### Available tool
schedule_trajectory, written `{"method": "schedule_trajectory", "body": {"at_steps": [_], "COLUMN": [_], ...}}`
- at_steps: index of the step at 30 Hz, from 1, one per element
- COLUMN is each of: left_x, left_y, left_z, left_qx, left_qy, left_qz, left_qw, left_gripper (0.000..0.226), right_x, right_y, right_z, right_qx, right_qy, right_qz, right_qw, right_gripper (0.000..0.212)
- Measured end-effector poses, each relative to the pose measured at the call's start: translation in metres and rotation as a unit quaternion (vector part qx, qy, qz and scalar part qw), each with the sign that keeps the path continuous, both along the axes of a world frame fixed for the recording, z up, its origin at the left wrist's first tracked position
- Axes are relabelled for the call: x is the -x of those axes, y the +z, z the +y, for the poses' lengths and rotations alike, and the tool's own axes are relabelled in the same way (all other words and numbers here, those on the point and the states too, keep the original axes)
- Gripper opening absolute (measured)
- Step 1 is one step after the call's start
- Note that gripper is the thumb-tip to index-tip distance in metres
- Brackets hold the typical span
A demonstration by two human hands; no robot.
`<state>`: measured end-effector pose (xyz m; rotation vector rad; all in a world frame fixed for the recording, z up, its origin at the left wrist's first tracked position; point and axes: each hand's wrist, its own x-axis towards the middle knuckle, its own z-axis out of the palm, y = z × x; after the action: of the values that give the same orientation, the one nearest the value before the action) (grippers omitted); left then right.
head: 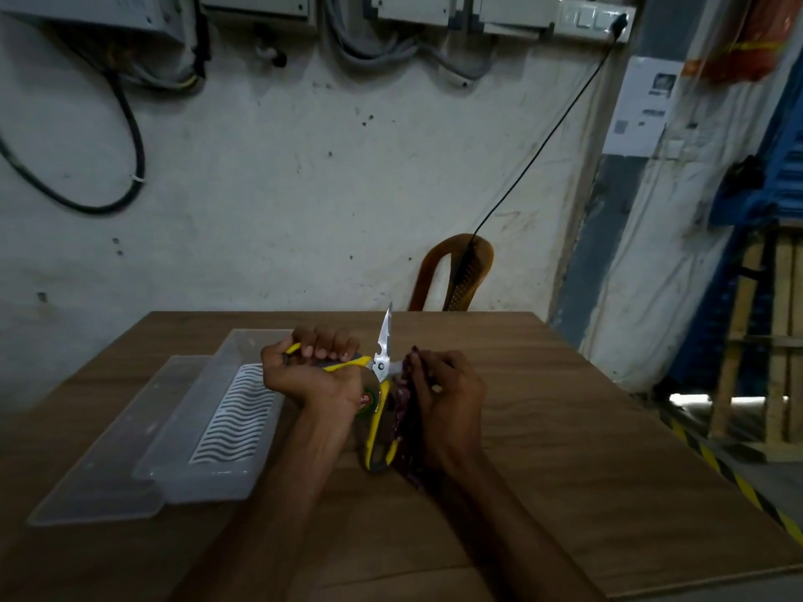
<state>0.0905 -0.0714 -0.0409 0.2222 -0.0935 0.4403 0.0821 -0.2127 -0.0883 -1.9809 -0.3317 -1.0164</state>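
Clenching one handle, the left hand (310, 369) is holding open scissors (381, 362) at frame centre; the right hand (449, 406) is pinching a dark cloth (404, 399) against one blade. Risk: cloth slipping, letting that hand slide onto the edge.

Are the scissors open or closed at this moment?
Open. On the scissors, one blade points up, the other goes sideways into the cloth, and the handles are spread wide apart.

Scissors blade (394, 367) mostly under cloth (403, 399)
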Motion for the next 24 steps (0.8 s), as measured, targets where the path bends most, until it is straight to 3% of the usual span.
{"method": "schedule_trajectory", "body": {"at_steps": [4,8,12,16,21,24], "left_x": [-0.001,-0.003,-0.003,0.001,0.000,0.000], "left_y": [0.003,0.002,0.000,-0.002,-0.002,-0.003], "left_z": [0.003,0.006,0.005,-0.004,-0.008,-0.008], "left_qx": [0.009,-0.002,0.003,0.002,0.016,0.007], "left_qy": [0.021,0.030,0.020,-0.007,-0.021,-0.011], "left_qz": [-0.002,-0.004,-0.008,-0.005,0.003,0.010], "left_qw": [1.000,1.000,1.000,1.000,1.000,1.000], "left_gripper": [0.022,0.023,0.023,0.022,0.021,0.020], "right_x": [-0.014,0.007,0.022,0.011,0.008,0.003], "right_y": [0.005,0.016,0.006,-0.001,-0.003,-0.002], "right_z": [-0.033,-0.039,-0.002,0.012,0.006,-0.005], "right_qx": [-0.135,-0.215,-0.086,0.007,0.005,-0.038], "right_qy": [-0.035,-0.011,0.060,0.029,0.007,-0.007], "right_qz": [0.093,0.036,-0.007,-0.042,-0.065,-0.023], "right_qw": [0.986,0.976,0.994,0.999,0.998,0.999], "right_gripper": [0.018,0.020,0.015,0.016,0.014,0.012]}}
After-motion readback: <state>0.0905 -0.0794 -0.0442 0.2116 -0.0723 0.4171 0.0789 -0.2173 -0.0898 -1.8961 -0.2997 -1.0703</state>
